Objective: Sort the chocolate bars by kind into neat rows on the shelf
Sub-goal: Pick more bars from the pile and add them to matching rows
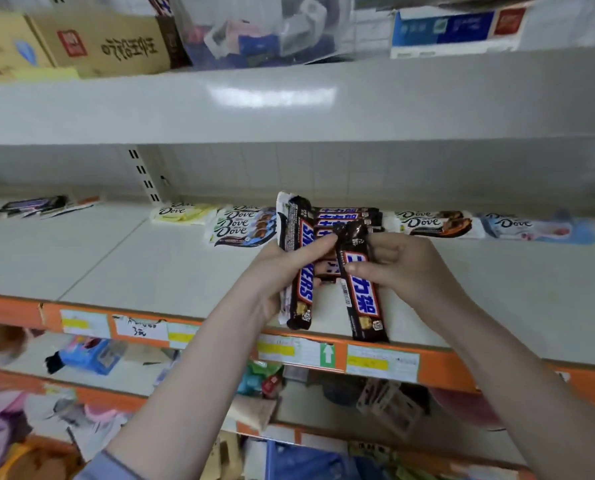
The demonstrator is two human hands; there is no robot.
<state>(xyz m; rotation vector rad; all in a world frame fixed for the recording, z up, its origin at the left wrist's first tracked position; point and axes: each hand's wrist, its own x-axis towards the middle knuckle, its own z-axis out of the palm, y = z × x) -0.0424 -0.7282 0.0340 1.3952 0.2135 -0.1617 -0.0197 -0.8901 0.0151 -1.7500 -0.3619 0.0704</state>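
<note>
Head view, centre of frame. Left hand [282, 268]: fingers curled round a bunch of Snickers bars [303, 265], with a white wrapper behind them. Right hand [403, 268]: pinching a single Snickers bar [358, 289] at mid-length. Long axes of the held bars run roughly top to bottom of the frame, lower ends over the shelf edge [220, 327].

Just above the hands: a Snickers row [348, 216] at the back of the shelf, bars lying left to right, crosswise to those held. Both hands equally near it; the right-hand bar likely needs turning to match.

Left of that row: Dove stack [240, 225], yellow Dove [182, 213]. Right: brown Dove [434, 221], pale blue Dove [528, 226]. Far left: loose bars [33, 205].

Containers: upper left, cardboard box [109, 43], contents hidden.
</note>
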